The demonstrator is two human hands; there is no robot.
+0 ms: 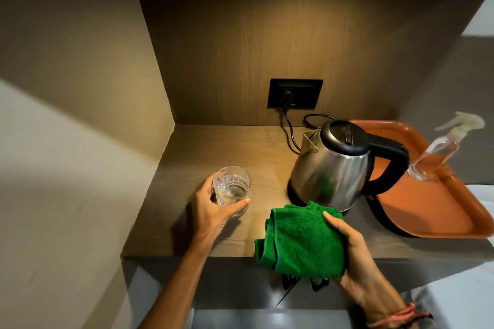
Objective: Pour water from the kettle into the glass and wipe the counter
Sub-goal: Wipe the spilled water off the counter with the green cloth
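Note:
A clear cut-pattern glass (pixel 233 187) with water in its bottom stands on the wooden counter (pixel 203 149), left of centre. My left hand (pixel 213 208) is wrapped around it. A steel kettle (pixel 334 168) with a black lid and handle sits on its base to the right, spout pointing left. My right hand (pixel 350 251) grips a bunched green cloth (pixel 296 243) at the counter's front edge, just in front of the kettle.
An orange tray (pixel 433 203) lies at the right, with a clear spray bottle (pixel 438 152) standing on it. The kettle's black cord (pixel 290 128) runs to a wall socket (pixel 294 93) at the back. A wall closes the niche on the left.

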